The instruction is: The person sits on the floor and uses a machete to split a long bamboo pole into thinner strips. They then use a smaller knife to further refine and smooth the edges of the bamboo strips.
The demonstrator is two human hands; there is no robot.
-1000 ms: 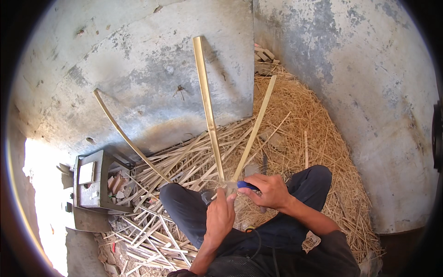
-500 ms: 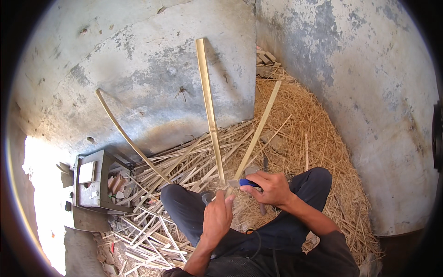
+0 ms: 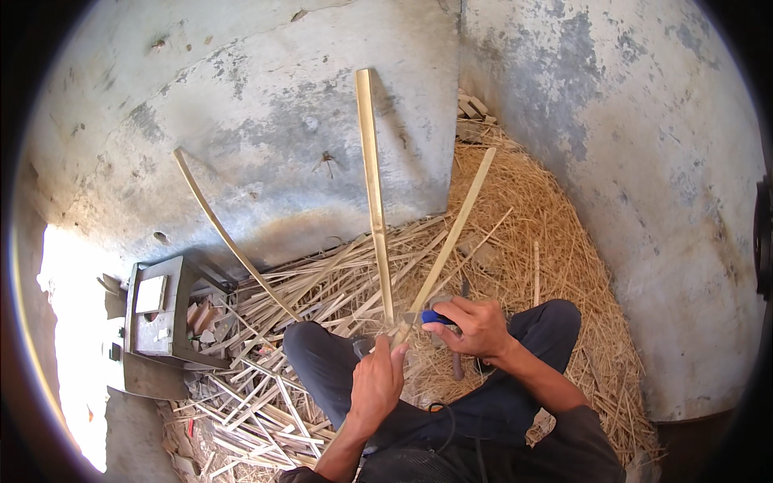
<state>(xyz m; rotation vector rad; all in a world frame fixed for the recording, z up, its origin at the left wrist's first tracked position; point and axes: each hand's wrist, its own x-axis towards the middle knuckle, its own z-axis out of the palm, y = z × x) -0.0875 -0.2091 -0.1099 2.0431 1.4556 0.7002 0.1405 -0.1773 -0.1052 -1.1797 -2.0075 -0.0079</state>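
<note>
My left hand (image 3: 377, 380) is closed, thumb up, around the near end of a pale bamboo strip (image 3: 452, 233) that slants away to the far right. In my right hand (image 3: 480, 328) is the blue handle of a knife-like tool (image 3: 437, 316). Its short metal blade lies against the strip just beyond my left thumb. Another, wider bamboo strip (image 3: 373, 177) leans up the wall, its lower end beside the blade. Whether my left fingers also touch that one is hidden.
A thin curved strip (image 3: 217, 221) leans on the wall at left. Cut strips (image 3: 266, 402) are heaped around my knees, beside a dark wooden stool (image 3: 165, 338) on its side. Shavings (image 3: 555, 233) cover the floor at right, between peeling walls (image 3: 628, 161).
The whole view has shifted slightly, so the walls and strips sit a little further right. My left hand has drawn slightly back from the blade; both grips stay the same.
</note>
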